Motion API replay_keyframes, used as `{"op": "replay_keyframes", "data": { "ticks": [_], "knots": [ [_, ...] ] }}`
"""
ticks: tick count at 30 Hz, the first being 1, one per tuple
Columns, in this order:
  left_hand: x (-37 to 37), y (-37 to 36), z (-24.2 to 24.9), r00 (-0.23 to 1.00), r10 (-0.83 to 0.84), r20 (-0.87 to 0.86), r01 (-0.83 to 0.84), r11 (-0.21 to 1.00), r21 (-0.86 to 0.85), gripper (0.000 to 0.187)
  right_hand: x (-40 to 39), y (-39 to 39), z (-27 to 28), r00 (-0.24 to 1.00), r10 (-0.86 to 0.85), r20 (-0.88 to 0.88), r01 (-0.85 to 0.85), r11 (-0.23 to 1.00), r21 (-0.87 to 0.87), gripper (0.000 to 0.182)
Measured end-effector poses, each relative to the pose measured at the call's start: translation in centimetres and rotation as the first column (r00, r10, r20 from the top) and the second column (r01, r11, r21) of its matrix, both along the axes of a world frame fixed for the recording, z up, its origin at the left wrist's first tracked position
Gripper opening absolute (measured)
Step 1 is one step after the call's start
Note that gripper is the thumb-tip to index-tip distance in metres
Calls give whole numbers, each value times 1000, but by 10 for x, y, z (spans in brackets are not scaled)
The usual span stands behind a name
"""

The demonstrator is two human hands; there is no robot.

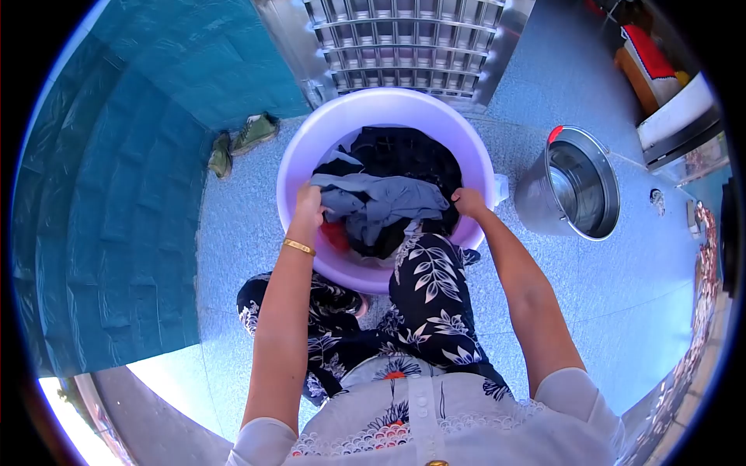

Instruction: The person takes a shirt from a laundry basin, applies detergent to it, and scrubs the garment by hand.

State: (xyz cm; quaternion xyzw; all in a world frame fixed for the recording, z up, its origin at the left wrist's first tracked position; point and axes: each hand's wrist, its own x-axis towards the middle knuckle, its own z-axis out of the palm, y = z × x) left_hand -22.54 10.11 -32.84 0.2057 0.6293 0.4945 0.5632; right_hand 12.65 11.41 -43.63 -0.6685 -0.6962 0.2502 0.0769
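Note:
A grey-blue garment (pixel 388 203) is stretched between my two hands over a large lilac tub (pixel 381 101). My left hand (pixel 308 203), below a gold bracelet at the wrist, is closed on the garment's left end. At its other end, my right hand (pixel 468 202) has its fingers closed on the cloth near the tub's right wall. Dark clothes (pixel 408 155) fill the tub behind and beneath the garment, and a red piece of cloth (pixel 336 235) shows low on the left. The garment's lower folds hide part of the pile.
A metal bucket (pixel 536 194) with a red mark on its rim stands right of the tub. Green shoes (pixel 254 132) sit by the teal wall (pixel 116 194) at left. Behind the tub is a metal lattice door (pixel 404 46). My knees in patterned trousers (pixel 431 287) flank its near side.

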Motion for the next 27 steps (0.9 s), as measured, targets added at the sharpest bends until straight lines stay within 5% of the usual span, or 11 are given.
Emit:
{"op": "replay_keyframes", "data": {
  "ticks": [7, 10, 13, 15, 19, 21, 27],
  "knots": [
    [1, -7, -28, 998, -25, -63, 24, 1000, -14, 23, -12, 12, -17, 989, -86, -120, 71, 990, -125, 26],
    [0, -10, -29, 994, -83, -67, 81, 996, -31, 24, -31, 9, -55, 904, -177, -389, 182, 983, -25, 30],
    [-2, -9, -37, 994, -109, -7, 109, 994, -24, 24, -48, -8, -67, 965, -52, -256, 49, 999, -17, 32],
    [-5, -7, -40, 994, -106, 40, 107, 994, -18, 24, -52, -14, -60, 950, 239, -199, -285, 926, -247, 29],
    [-2, -6, -45, 994, -83, 74, 85, 996, -28, 27, -56, -14, -71, 994, 102, -29, -106, 953, -284, 25],
    [4, -4, -48, 992, -82, 92, 83, 996, -8, 26, -55, -3, -59, 952, -306, -2, 259, 810, -527, 23],
    [2, 1, -52, 975, -90, 203, 60, 988, 145, 30, -67, -7, -45, 992, -112, 55, 124, 824, -553, 21]
  ]
}}
